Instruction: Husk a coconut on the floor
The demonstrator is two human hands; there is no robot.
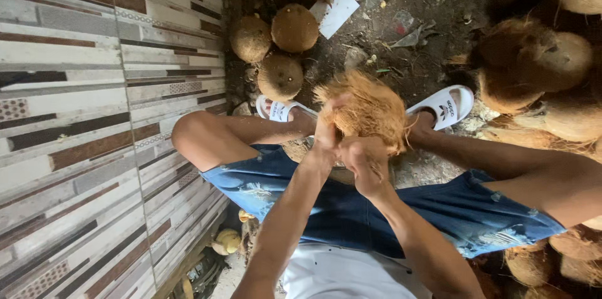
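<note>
Both hands grab a hairy coconut point(367, 109) between the knees, above the white sandals point(446, 106). The left hand point(326, 131) grips its side. The right hand point(365, 158) squeezes its brown fluff.

Both arms reach forward, left hand point(327, 124) and right hand point(365, 160) clenched (close together).

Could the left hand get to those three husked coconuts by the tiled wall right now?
Probably not at once: the left hand grips the fibrous coconut with the right hand. The three husked coconuts lie beyond the feet; the ground between looks open, so letting go and leaning forward might do.
</note>
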